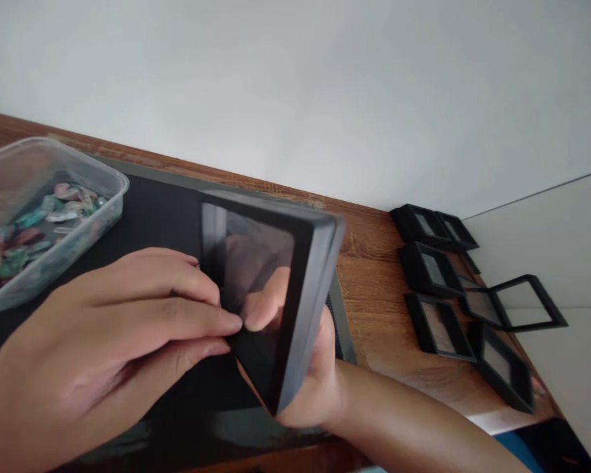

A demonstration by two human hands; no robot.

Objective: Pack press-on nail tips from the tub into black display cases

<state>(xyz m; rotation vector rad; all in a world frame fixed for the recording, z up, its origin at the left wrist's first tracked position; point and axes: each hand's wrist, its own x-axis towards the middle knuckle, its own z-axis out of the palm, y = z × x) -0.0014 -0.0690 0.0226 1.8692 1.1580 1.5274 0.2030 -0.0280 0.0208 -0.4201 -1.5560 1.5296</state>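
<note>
A black box-like display frame with a clear window is held tilted above a dark mat. My right hand grips it from behind and below, with most of its fingers hidden. A fingertip shows at the clear window; whether it is seen through the pane or reflected I cannot tell. My left hand comes in from the left with thumb and index finger pressed together at the near edge of the frame. Whether a thin film lies between those fingertips cannot be made out.
A clear plastic tub of colourful stone chips stands on the mat at left. Several black frames stand on the wooden table at right, one with its lid raised. A white wall rises behind.
</note>
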